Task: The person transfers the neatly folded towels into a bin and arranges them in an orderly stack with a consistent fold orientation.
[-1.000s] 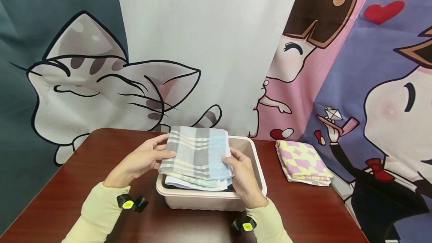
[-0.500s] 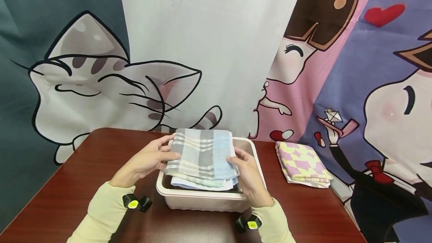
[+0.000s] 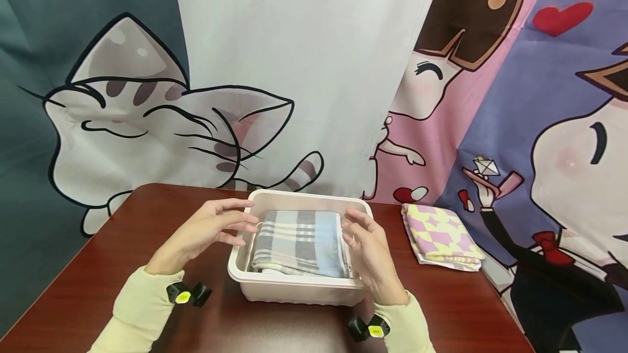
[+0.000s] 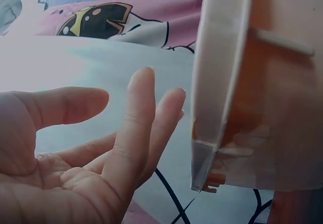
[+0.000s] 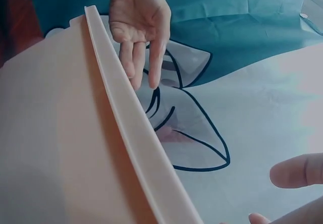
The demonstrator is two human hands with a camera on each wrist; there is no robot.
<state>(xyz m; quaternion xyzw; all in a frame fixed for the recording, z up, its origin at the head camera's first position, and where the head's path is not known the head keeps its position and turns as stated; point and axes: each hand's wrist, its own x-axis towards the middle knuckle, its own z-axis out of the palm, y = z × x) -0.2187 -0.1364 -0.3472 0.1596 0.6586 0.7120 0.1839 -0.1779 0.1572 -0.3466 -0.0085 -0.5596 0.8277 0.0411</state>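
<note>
A folded plaid cloth (image 3: 296,241) in grey, cream and light blue lies inside the off-white plastic bin (image 3: 301,293). Paler folded layers show at the cloth's front edge. My left hand (image 3: 208,229) is over the bin's left rim, fingers spread and holding nothing. On the right, my right hand (image 3: 370,252) hovers at the opposite rim with its fingers loosely bent and nothing in them. In the left wrist view, the left hand (image 4: 96,153) has thumb and fingers apart beside the bin wall (image 4: 222,57). Only part of the right hand (image 5: 298,173) enters the right wrist view.
A folded pink-and-yellow patterned cloth (image 3: 441,233) lies to the right of the bin on the brown table (image 3: 196,326). Behind the table hangs a printed cartoon curtain (image 3: 304,70). Each sleeve carries a small black wrist device.
The plaid cloth, held between both hands above the bin, has gone down into it. Both hands have let go and moved slightly apart.
</note>
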